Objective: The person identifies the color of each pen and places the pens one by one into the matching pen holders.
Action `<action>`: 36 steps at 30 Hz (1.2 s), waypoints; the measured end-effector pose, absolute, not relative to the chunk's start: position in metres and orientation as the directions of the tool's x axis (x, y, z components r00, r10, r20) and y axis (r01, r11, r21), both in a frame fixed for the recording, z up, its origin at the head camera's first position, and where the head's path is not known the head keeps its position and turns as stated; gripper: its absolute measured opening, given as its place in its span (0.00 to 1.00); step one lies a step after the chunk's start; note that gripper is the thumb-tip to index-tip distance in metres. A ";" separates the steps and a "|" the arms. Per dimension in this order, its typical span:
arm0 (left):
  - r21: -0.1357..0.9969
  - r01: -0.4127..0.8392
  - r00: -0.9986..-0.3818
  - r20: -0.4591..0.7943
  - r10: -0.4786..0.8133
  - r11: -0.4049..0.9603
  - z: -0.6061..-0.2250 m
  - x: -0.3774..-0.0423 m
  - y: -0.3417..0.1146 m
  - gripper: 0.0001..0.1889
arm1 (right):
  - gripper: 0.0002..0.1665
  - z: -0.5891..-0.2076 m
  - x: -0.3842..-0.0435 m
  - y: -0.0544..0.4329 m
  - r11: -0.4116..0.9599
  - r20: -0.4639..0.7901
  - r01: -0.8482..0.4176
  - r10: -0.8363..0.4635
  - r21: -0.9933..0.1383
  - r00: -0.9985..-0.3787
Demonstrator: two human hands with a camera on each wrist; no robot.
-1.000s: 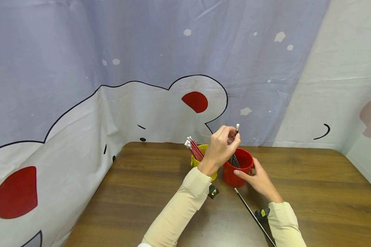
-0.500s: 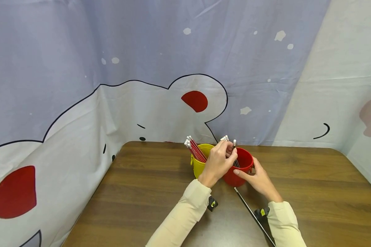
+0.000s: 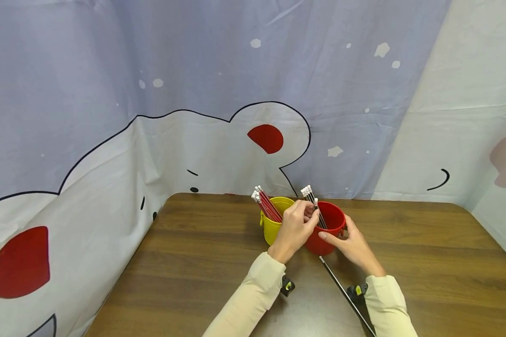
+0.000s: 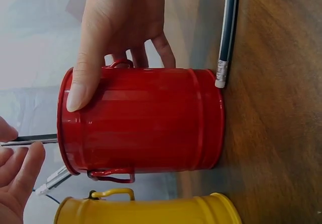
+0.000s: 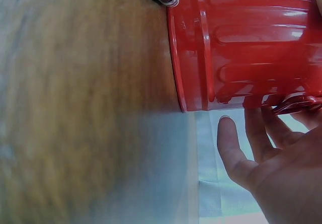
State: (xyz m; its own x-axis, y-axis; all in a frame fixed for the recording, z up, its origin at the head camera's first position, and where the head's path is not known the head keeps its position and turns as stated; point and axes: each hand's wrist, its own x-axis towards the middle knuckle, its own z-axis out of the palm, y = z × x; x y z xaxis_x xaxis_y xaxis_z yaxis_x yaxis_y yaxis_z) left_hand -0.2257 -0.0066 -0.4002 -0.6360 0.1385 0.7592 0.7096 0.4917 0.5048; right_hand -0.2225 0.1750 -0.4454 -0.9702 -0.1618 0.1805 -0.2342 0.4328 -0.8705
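My left hand (image 3: 293,229) pinches a black pencil (image 3: 316,202), white eraser end up, over the left side of the red bucket (image 3: 320,243). In the left wrist view that pencil (image 4: 37,139) runs from the fingertips down past the bucket's rim. Several other black pencils (image 3: 308,193) lean inside, with their white erasers upward behind the left hand. My right hand (image 3: 356,245) holds the bucket at its right side, its thumb (image 4: 84,85) pressed on the outside just below the rim. Most of its other fingers are behind the bucket near a small handle.
Just left stands a yellow bucket (image 3: 271,232) with several red pencils (image 3: 268,204) leaning leftward in it. Another black pencil (image 3: 346,295) lies on the wooden table (image 3: 202,262), its eraser end near the red bucket's base. A printed curtain (image 3: 194,154) hangs behind the table.
My left hand has come down and slightly left with the pinched pencil, lowering it into the red bucket. More of the other black pencils shows. The right hand stays in place.
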 end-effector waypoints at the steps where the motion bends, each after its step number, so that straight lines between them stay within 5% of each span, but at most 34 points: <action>1: 0.514 0.705 -0.638 0.760 0.122 0.488 -0.401 -0.225 -0.007 0.05 | 0.43 -0.442 -0.220 0.174 0.430 0.183 -0.236 -0.162 -0.871 -0.970; 9: 0.583 0.654 -0.666 0.746 0.002 0.481 -0.413 -0.212 -0.010 0.06 | 0.44 -0.446 -0.222 0.175 0.442 0.184 -0.239 -0.164 -0.864 -0.969; 19: 0.613 0.582 -0.743 0.668 0.043 0.534 -0.441 -0.191 0.003 0.04 | 0.45 -0.460 -0.230 0.179 0.444 0.203 -0.255 -0.163 -0.859 -0.966; 26: 0.623 0.401 -0.899 0.407 0.159 0.672 -0.446 -0.180 0.011 0.06 | 0.45 -0.454 -0.227 0.177 0.424 0.201 -0.253 -0.165 -0.869 -0.966; 31: 0.575 0.336 -0.938 0.278 0.207 0.746 -0.450 -0.175 0.020 0.15 | 0.45 -0.456 -0.230 0.179 0.435 0.203 -0.256 -0.166 -0.863 -0.965; 36: 0.694 0.190 -0.976 0.056 0.211 0.694 -0.456 -0.164 0.033 0.22 | 0.44 -0.458 -0.230 0.179 0.430 0.198 -0.254 -0.171 -0.866 -0.965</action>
